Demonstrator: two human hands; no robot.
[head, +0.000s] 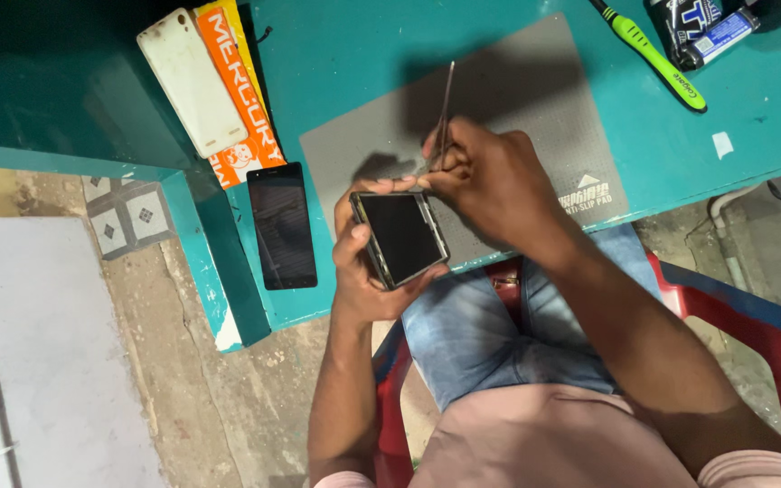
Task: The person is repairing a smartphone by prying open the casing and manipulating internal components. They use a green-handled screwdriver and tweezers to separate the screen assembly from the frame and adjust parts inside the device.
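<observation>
Phone (399,237), dark-screened, sits gripped in the left hand (365,262) over the edge of the teal desk (354,63); beyond both hands lies a grey mat (517,81); left of the left hand rest a second black phone (281,226) and a white back cover (191,81); the right hand (490,181) pinches thin tweezers (445,104) at the phone's top edge
</observation>
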